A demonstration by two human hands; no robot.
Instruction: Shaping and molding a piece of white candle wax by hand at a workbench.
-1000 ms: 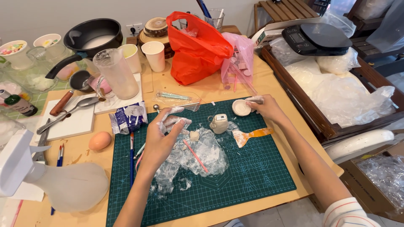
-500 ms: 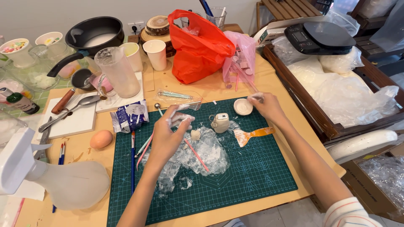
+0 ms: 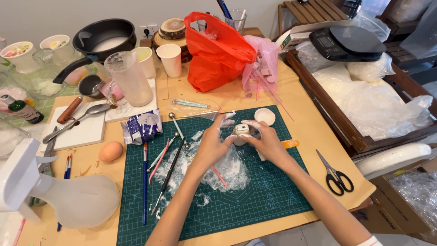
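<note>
Left hand (image 3: 213, 145) and right hand (image 3: 262, 139) around small white jar (image 3: 241, 132).

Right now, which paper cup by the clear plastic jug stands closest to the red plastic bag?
The plain white paper cup, empty, just left of the red plastic bag. The other paper cup touches the clear plastic jug, farther away.

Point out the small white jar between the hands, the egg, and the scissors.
small white jar (image 3: 240, 132), head view, on its front just below the lid.
egg (image 3: 110, 151), head view, on the middle of its shell.
scissors (image 3: 337, 175), head view, on the black handles near the pivot.
</note>
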